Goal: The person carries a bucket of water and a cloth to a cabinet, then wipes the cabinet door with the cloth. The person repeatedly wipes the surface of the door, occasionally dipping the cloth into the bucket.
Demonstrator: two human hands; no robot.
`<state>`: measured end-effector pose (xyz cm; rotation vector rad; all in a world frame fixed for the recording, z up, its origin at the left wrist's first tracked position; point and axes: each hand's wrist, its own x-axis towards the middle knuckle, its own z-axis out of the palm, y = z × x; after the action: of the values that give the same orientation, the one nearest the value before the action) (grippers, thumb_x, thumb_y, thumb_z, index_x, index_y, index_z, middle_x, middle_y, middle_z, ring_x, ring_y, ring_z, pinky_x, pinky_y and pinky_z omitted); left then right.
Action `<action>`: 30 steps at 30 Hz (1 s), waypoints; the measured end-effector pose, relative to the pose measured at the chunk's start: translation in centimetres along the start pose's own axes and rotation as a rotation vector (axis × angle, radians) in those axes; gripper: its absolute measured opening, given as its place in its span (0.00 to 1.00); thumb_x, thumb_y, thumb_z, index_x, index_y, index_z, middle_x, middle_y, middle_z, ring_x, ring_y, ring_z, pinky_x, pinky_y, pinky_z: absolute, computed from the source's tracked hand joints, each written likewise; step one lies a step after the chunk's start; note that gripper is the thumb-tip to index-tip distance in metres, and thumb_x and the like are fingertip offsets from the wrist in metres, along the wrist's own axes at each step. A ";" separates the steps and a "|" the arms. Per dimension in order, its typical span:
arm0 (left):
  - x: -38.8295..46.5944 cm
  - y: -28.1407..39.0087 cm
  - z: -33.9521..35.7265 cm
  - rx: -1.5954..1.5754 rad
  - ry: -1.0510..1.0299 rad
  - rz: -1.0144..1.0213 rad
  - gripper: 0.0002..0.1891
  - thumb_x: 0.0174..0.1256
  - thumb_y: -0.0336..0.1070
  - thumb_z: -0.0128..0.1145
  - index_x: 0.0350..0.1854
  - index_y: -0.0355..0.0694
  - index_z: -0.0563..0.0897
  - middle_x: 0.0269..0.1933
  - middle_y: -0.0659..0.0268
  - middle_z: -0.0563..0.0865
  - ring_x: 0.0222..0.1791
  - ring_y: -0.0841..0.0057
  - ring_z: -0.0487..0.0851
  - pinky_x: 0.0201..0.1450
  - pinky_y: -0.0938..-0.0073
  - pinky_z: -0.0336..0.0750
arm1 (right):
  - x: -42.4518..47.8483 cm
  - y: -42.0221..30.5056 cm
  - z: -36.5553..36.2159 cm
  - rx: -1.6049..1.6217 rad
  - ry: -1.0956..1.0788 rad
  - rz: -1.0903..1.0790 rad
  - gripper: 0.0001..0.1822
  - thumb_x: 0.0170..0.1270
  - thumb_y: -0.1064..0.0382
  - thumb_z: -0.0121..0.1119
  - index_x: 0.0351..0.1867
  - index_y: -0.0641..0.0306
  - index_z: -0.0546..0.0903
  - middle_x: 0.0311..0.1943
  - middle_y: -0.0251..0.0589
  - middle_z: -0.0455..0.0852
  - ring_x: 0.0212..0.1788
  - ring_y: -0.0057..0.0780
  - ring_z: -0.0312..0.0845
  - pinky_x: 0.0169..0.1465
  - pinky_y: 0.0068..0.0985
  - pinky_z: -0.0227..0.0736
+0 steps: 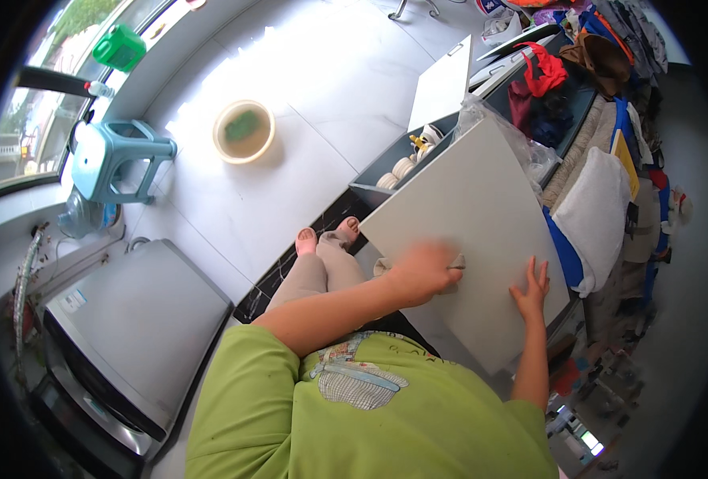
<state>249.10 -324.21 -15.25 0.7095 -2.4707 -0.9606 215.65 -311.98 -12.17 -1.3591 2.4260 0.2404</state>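
Note:
A white flat panel [480, 197], which looks like a cabinet door, stands open across the right of my lap. My left hand [429, 272] is blurred and presses a bunched greyish cloth [459, 262] against the panel's face. Part of the cloth hangs out behind the wrist. Farther right, my right hand [532, 293] rests with spread fingers on the same panel near its right edge, holding nothing. Beyond the panel's upper left edge is a dark grey cabinet compartment [372, 176] with pale shoes [399, 170] in it.
A cream bucket [244, 158] holds murky water and a green cloth. A blue plastic stool [117, 158] stands below the window. Left of my legs sits a grey washing machine [144, 317]. Clothes [605, 57] and a white towel [596, 209] are heaped at right.

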 end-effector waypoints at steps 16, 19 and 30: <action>1.2 -14.2 -13.3 -1.076 0.042 -0.219 0.23 0.43 0.28 0.73 0.45 0.43 0.82 0.51 0.59 0.80 0.53 0.63 0.79 0.56 0.67 0.72 | 4.6 -11.3 -0.7 0.165 -0.065 0.636 0.55 0.57 0.40 0.65 0.70 0.82 0.51 0.73 0.68 0.40 0.76 0.59 0.35 0.75 0.39 0.41; 0.2 -19.9 -13.8 -1.132 -0.028 -0.403 0.22 0.43 0.27 0.73 0.45 0.40 0.81 0.49 0.60 0.81 0.51 0.67 0.79 0.55 0.69 0.71 | 4.8 -10.2 -0.2 0.140 -0.087 0.655 0.55 0.57 0.41 0.66 0.69 0.83 0.50 0.73 0.68 0.41 0.77 0.54 0.34 0.76 0.36 0.39; 1.2 -31.1 -8.8 -1.627 -0.612 -0.726 0.30 0.48 0.36 0.71 0.58 0.39 0.78 0.57 0.62 0.79 0.56 0.73 0.76 0.61 0.72 0.69 | 3.5 -8.9 -1.1 0.290 -0.141 0.723 0.53 0.58 0.51 0.67 0.71 0.81 0.47 0.75 0.60 0.42 0.78 0.41 0.35 0.76 0.28 0.33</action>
<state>262.48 -349.12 -31.01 0.6350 -0.8171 -3.0632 221.31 -319.80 -12.26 -0.3001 2.5999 0.1396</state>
